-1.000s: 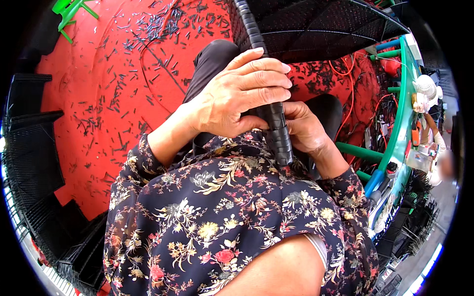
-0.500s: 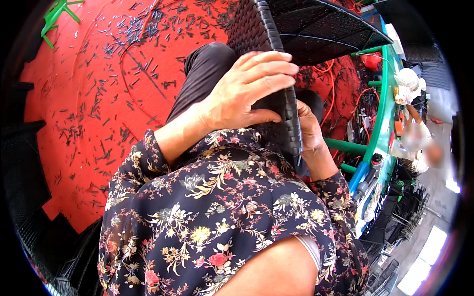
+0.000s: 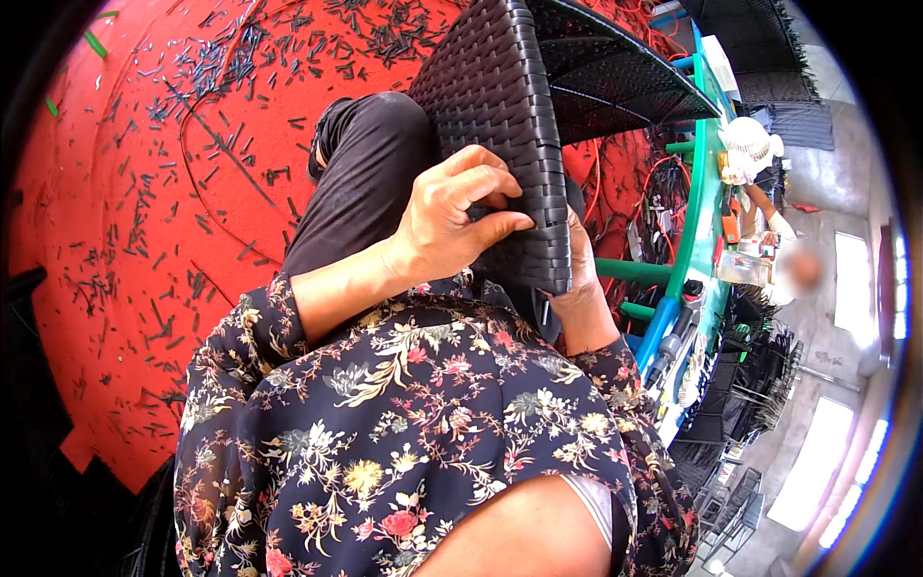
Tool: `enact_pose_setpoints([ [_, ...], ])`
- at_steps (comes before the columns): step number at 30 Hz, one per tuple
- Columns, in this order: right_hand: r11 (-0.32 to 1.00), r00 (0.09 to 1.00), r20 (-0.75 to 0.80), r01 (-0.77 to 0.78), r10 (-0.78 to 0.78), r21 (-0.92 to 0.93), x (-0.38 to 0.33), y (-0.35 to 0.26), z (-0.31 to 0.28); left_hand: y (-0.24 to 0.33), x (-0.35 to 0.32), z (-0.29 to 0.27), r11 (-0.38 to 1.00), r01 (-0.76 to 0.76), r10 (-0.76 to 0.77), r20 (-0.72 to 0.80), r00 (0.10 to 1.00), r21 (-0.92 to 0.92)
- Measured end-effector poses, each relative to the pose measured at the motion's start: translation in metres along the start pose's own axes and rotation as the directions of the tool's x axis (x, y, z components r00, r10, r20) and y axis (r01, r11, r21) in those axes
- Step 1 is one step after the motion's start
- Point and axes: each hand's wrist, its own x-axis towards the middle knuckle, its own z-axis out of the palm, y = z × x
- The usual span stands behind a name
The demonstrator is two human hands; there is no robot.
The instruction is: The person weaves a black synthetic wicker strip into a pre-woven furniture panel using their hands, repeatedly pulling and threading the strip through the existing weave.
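Note:
A black woven wicker furniture piece [image 3: 490, 125] rests upright against my lap, its braided edge facing me. My left hand [image 3: 447, 212] is at the near left side of this edge, fingers curled and thumb against the weave. Whatever may be pinched in those fingers is too small to make out. On the other side of the same edge, my right hand [image 3: 583, 262] grips the wicker piece near its lower corner. Its fingertips are partly hidden behind the weave. My bent knee [image 3: 370, 163] in dark trousers is beside the wicker.
Many short black strip offcuts [image 3: 231, 58] litter the red floor covering [image 3: 106, 240]. To the right runs a green frame [image 3: 694, 221] with tools along it and red cords nearby. Beyond it, another person [image 3: 769, 226] in a pale hat handles something. Stacked black furniture stands further back.
My left hand has come down from the top of the edge, its stretched fingers now curled in. The wicker piece has turned, showing more of its left face.

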Motion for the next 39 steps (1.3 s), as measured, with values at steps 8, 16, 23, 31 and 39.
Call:
enact_pose_setpoints([
  [8,0.994,0.998,-0.027,0.062,-0.065,-0.089,-0.001,-0.006,0.001,-0.006,-0.004,0.0,0.999,-0.036,0.036,0.008,0.999,-0.002],
  [16,0.983,0.992,0.076,0.111,-0.1,-0.149,0.0,-0.004,0.002,0.015,-0.008,-0.006,0.995,0.092,-0.089,0.074,0.993,-0.042],
  [23,0.977,0.981,0.117,0.168,-0.153,-0.13,0.001,0.0,0.011,0.02,0.005,-0.012,0.971,0.225,-0.21,0.168,0.963,-0.076],
  [31,0.956,0.974,0.206,0.149,-0.097,-0.254,0.002,-0.008,0.004,0.026,0.018,-0.015,0.944,0.323,-0.29,0.292,0.911,-0.072],
  [39,0.94,0.952,0.276,0.207,-0.13,-0.271,-0.003,-0.003,-0.006,0.026,0.019,-0.014,0.964,0.266,-0.253,0.358,0.899,0.013],
])
